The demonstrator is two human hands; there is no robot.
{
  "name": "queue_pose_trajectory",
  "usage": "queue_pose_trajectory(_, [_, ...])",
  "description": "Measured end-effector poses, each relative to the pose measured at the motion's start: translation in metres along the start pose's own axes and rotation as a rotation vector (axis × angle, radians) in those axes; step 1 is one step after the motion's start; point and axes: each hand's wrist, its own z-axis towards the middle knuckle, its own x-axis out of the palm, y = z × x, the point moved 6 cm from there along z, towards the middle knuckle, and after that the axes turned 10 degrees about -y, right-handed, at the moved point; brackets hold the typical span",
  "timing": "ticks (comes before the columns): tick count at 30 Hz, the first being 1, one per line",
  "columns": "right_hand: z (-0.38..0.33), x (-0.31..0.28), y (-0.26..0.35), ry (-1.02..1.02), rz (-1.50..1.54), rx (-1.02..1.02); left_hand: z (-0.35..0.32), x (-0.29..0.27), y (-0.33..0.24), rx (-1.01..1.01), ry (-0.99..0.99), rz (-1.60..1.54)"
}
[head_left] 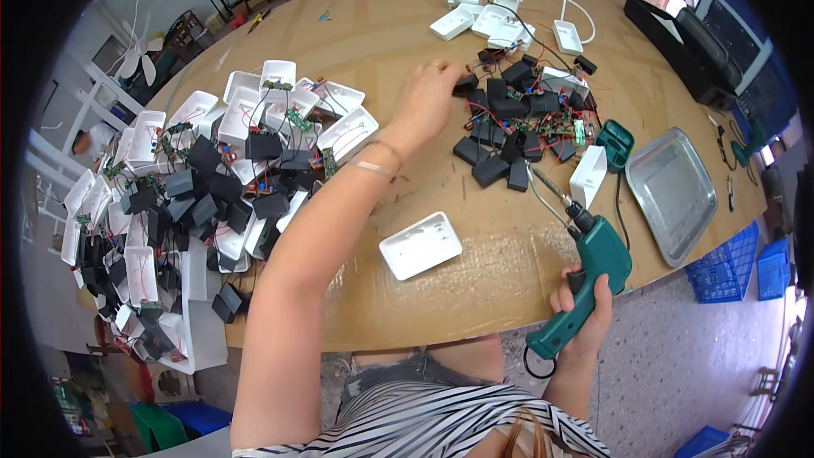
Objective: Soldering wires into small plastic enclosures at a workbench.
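Nearest of all, at the near edge of the table (475, 288): right hand (585, 309) wrapped tight round the handle of a green soldering gun (593, 271), thin metal tip pointing up toward the far side. Best to keep that tip off the wood, off the wires and away from skin. Hold steady, low on the handle, cord hanging free under the table edge.

Further out, near the middle of the table: left hand (428, 102) reaching far, fingers pinched on a small black box (465, 82) at the left side of a heap of black boxes with red wires (517, 123). The pinch looks closed on that one box. Good to take one piece only, lift slowly, and let the tangled red wires slip loose instead of tugging the whole heap along.

Close to the near edge, between both arms: an open white case (420, 244), lying flat with its hollow side up and nothing in it.

Along the left edge: a big pile of white cases and black boxes (195, 195). Toward the right edge: a shiny metal tray (670, 195), a small green stand (616, 144) and a white case on its side (588, 175).
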Motion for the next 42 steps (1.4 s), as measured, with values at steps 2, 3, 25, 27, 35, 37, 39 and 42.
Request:
queue_pose_trajectory(2, [0.001, -0.003, -0.001, -0.006, 0.028, 0.02, 0.014, 0.028, 0.01, 0.095, -0.019, 0.041])
queue_pose_trajectory(3, [0.002, -0.004, -0.003, -0.006, 0.028, 0.034, 0.016, 0.039, 0.007, 0.278, 0.01, 0.032])
queue_pose_trajectory(25, [0.003, 0.002, -0.001, 0.01, -0.013, 0.016, -0.064, -0.085, 0.014, -0.961, 0.314, -1.321])
queue_pose_trajectory(27, [0.003, 0.001, -0.004, 0.024, -0.011, 0.034, -0.095, -0.11, 0.015, -0.92, 0.317, -1.209])
queue_pose_trajectory(35, [0.0, 0.009, 0.0, 0.013, -0.125, -0.07, -0.201, -0.175, -0.026, -0.229, 0.288, 0.19])
queue_pose_trajectory(37, [-0.002, 0.013, -0.002, 0.0, -0.141, -0.088, -0.195, -0.175, -0.042, -0.243, 0.262, 0.202])
queue_pose_trajectory(39, [-0.003, 0.013, 0.0, 0.002, -0.14, -0.124, -0.19, -0.162, -0.052, -0.249, 0.229, 0.211])
queue_pose_trajectory(42, [-0.007, 0.015, -0.001, -0.026, -0.145, -0.13, -0.191, -0.14, -0.042, -0.309, 0.154, 0.205])
